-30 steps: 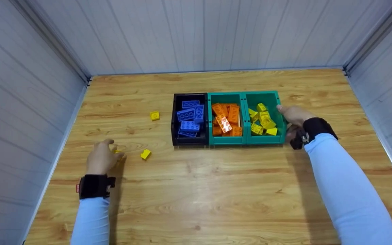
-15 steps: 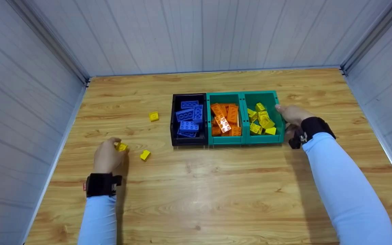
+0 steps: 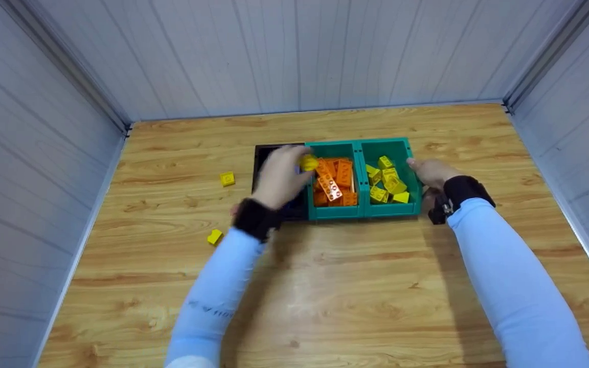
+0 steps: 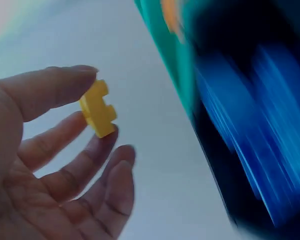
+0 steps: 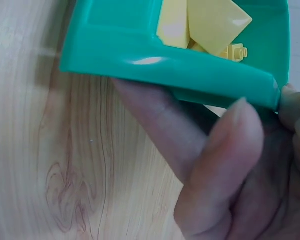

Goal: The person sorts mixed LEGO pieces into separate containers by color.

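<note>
Above the black bin (image 3: 280,146), my left hand (image 3: 280,176) pinches a yellow toy brick (image 3: 309,163) between thumb and fingertips. The left wrist view shows that brick (image 4: 99,109) held sideways, its studs facing the bins. Blurred blue bricks (image 4: 245,125) lie in the black bin below; in the head view the hand hides most of them. My right hand (image 3: 431,174) grips the right side of the end green bin (image 3: 391,211). In the right wrist view one finger (image 5: 160,117) reaches beneath the bin's edge. Several yellow bricks (image 3: 390,179) lie inside this bin.
Between the black bin and the end bin stands another green bin (image 3: 334,214) with several orange bricks (image 3: 344,174). Two loose yellow bricks lie left of the bins: a square one (image 3: 227,179) and a notched one (image 3: 215,237). Pale panel walls (image 3: 274,56) enclose the wooden table (image 3: 356,296).
My left hand has picked up a yellow brick from the table's left side and carried it right, over the bins. My right hand has stayed at the end green bin.
</note>
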Demonstrator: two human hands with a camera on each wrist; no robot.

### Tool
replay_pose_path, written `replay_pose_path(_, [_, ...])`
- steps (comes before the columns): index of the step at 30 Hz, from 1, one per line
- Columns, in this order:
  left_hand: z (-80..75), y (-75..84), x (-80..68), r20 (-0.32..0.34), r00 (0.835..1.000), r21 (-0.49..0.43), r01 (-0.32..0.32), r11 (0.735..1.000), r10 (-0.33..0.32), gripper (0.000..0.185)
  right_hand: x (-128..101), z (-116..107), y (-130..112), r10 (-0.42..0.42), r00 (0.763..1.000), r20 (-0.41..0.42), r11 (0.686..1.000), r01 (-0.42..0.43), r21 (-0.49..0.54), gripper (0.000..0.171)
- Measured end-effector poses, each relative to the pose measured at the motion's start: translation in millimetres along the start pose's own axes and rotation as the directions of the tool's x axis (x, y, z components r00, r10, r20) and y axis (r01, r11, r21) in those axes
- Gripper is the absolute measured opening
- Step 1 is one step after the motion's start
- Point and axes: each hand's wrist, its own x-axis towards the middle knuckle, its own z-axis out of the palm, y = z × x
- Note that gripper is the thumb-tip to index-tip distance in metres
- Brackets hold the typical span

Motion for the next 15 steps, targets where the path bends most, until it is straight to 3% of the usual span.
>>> replay_pose_path(4, [36.6, 44.9, 31.2, 0.131, 0.987, 0.125, -0.109, 0.986, 0.092, 0.044, 2, 5, -2, 0.000, 1.000, 0.007, 1.000, 0.000, -0.010, 0.079])
replay_pose_path(7, [61.9, 65.6, 47.7, 0.201, 0.972, 0.266, -0.175, 0.948, 0.123, 0.039, 6, 9, -7, 0.007, 1.000, 0.010, 1.000, -0.007, -0.012, 0.079])
replay_pose_path(12, [100.0, 83.7, 67.3, 0.269, 0.958, 0.464, -0.221, 0.858, 0.102, 0.030, 5, 11, -9, -0.004, 1.000, -0.006, 0.999, 0.004, -0.033, 0.078])
replay_pose_path(15, [114.2, 87.5, 73.0, 0.294, 0.952, 0.525, -0.232, 0.819, 0.082, 0.029, 1, 9, -9, -0.025, 1.000, -0.004, 1.000, 0.025, -0.019, 0.075])
